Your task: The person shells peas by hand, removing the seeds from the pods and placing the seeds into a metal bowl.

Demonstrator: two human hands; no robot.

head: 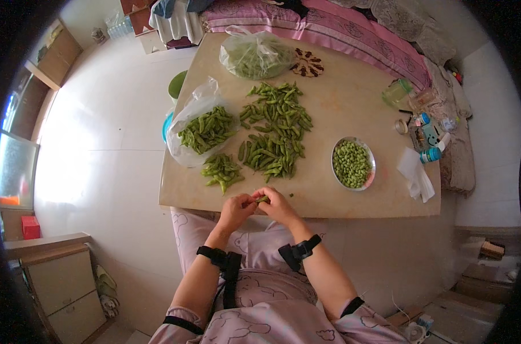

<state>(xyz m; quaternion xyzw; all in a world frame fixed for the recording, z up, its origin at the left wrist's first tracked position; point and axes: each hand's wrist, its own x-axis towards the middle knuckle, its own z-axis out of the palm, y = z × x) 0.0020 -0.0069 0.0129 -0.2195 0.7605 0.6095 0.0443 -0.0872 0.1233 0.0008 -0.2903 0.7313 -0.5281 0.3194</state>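
Observation:
Between the fingertips of both hands, over the table's near edge, is a green soybean pod (264, 199). My right hand (277, 206) grips it, and my left hand (238, 210) pinches at its left end, partly hiding it. Beyond the hands lies a large pile of green pods (277, 129) on the table (329, 206). A smaller pile of pods (221, 171) lies nearer, left of it. An open plastic bag (174, 142) at the left holds more pods (209, 129). To the right stands a bowl (373, 161) of shelled green beans (351, 163).
A filled clear plastic bag (256, 56) and a round brown trivet (307, 63) sit at the far side. White tissues (416, 174), a roll of tape (401, 126), a green-lidded jar (396, 92) and a blue-capped bottle (430, 155) are at the right.

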